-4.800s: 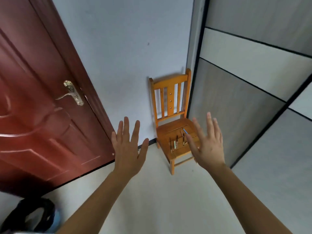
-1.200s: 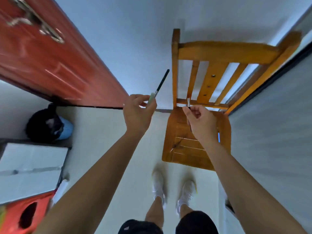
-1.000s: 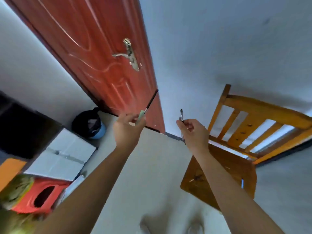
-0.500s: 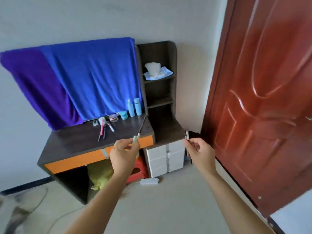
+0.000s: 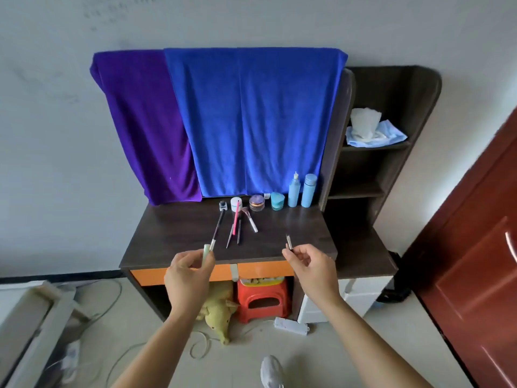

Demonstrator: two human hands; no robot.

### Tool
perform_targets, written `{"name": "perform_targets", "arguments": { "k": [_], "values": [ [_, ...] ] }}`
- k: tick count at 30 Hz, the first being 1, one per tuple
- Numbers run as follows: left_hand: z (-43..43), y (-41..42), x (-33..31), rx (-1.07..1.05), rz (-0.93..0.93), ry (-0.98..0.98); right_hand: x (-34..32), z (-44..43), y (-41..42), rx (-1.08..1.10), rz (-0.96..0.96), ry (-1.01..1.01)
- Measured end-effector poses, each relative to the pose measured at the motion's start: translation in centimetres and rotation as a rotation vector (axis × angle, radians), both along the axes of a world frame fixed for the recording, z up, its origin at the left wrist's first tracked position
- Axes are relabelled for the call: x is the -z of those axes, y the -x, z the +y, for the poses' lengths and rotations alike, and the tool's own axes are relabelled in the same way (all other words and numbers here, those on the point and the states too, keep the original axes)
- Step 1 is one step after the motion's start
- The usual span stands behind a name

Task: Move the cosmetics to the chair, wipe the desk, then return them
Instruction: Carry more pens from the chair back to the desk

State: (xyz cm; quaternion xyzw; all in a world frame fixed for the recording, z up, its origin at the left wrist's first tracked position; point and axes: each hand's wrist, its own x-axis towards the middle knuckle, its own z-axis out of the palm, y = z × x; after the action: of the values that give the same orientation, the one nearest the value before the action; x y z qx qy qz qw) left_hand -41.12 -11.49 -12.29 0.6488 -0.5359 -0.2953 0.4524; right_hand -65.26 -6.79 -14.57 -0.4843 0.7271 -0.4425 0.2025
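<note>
Left hand (image 5: 188, 275): the thumb and curled fingers pinch a slim dark-shafted cosmetic stick (image 5: 217, 230), which points up and away over the front edge of the desk. A pale green stub (image 5: 207, 248) shows at the fingertips beside the shaft. Whether it is part of the stick or a separate item cannot be told.

Right hand (image 5: 310, 268): the thumb and forefinger pinch a short dark-and-silver stick (image 5: 289, 242), held upright just above the desk's front edge. The other fingers are loosely curled.

Both hands are raised in front of the dark wooden desk (image 5: 293, 228), well apart from each other.

At the rear of the desktop stand:
- a small dark bottle (image 5: 222, 205)
- a white jar (image 5: 235, 203)
- a purple-lidded jar (image 5: 256, 202)
- a teal pot (image 5: 277, 200)
- two light blue bottles (image 5: 293, 190), side by side

In front of these lie:
- a pink stick (image 5: 237, 218)
- a white-handled brush (image 5: 251, 221)
- two thin pencils (image 5: 230, 236)

A blue towel (image 5: 251, 121) and a purple towel (image 5: 145, 124) hang behind the desk. A dark shelf unit (image 5: 397, 88) adjoins it on the right, with tissue and blue cloth (image 5: 369, 131) on one shelf.

Under the desk are a red stool (image 5: 261, 299) and a yellow plush toy (image 5: 219, 310). A white power strip (image 5: 291, 329) lies on the floor. A red-brown door (image 5: 475, 247) stands at the right.
</note>
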Motion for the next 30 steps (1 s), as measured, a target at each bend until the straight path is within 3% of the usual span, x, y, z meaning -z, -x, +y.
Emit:
{"name": "perform_targets", "arguments": {
  "k": [5, 14, 26, 30],
  "values": [
    [-11.0, -0.3, 2.7, -0.045, -0.03, -0.034, 4.5, -12.6, -0.6, -0.027, -0.058, -0.042],
    [-28.0, 1.2, 7.7, -0.07, -0.168, -0.322, 11.2, -31.3, -0.1, -0.014, -0.142, -0.32],
    [-35.6, 1.2, 19.2, -0.041, -0.282, -0.61, 18.0, -37.6, -2.2, -0.036, -0.086, -0.626],
    [-36.4, 1.0, 21.7, 0.089, -0.288, -0.69, 18.5, -37.3, -1.9, -0.02, -0.033, -0.641]
  ]
}}
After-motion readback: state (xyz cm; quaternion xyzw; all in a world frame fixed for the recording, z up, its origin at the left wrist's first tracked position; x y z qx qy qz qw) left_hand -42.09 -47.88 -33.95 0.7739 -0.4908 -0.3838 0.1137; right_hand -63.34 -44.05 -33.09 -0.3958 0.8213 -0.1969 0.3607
